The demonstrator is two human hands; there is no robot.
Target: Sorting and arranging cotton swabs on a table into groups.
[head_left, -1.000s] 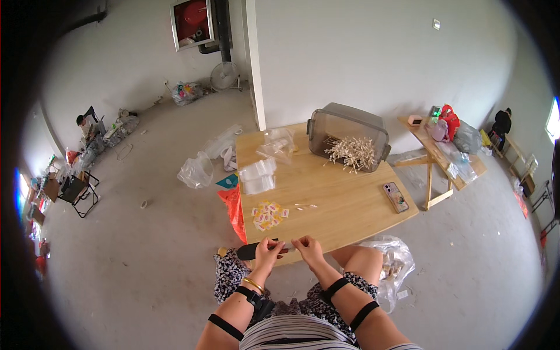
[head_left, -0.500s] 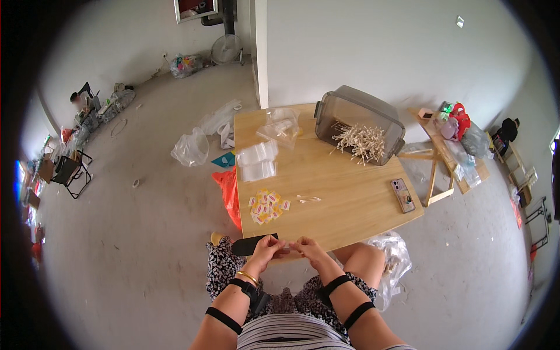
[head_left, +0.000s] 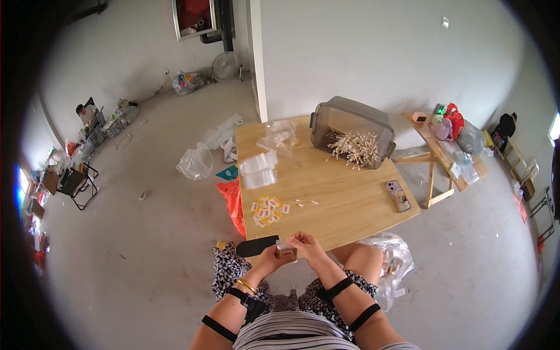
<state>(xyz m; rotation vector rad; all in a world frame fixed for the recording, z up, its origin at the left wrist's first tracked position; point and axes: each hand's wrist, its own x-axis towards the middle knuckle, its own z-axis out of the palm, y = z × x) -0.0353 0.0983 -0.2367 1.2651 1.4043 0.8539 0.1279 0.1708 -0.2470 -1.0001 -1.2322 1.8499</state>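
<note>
At the table's near edge my left hand (head_left: 269, 261) is closed around a small clear plastic packet (head_left: 286, 251) that has a brownish panel with a label. My right hand (head_left: 308, 247) pinches at the packet's upper right corner, its fingertips together. Beside my left hand a flat black piece with a rounded end (head_left: 252, 247) sticks out past the table edge. Just beyond my hands lie a heap of small yellow-and-white cards (head_left: 270, 210) and a few loose cotton swabs (head_left: 307, 203). Further back, many cotton swabs (head_left: 357, 149) spill from a tipped grey plastic bin (head_left: 356, 114).
On the wooden table (head_left: 332, 216) sit stacked clear bags (head_left: 258, 170), another clear bag (head_left: 279, 137) and a phone (head_left: 398, 195). An orange bag (head_left: 232, 204) hangs at the left edge. A side table (head_left: 440, 149) with bags stands right. Two people are in the background.
The packet, barely visible before between my fingertips, now stands upright in my left hand with its labelled panel showing. My right hand has risen slightly to its top corner. The view has shifted a little.
</note>
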